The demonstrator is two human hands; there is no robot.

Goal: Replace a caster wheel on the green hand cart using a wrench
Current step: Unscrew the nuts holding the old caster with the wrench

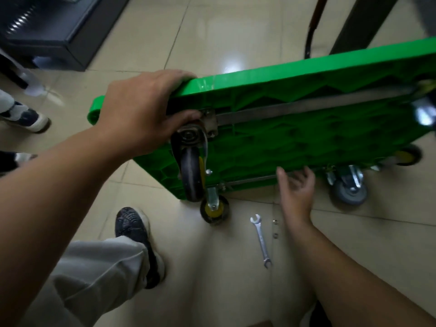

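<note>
L hand (141,109): my fingers grip cart (306,133) edge.
R hand (296,192): my fingers spread, holding nothing.
Wrench (260,240): on floor, below R fingers.

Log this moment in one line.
cart: tipped on its side | left hand: grips cart rim | right hand: open, near cart's lower edge | wrench: on floor, untouched | fasteners: beside wrench
</note>
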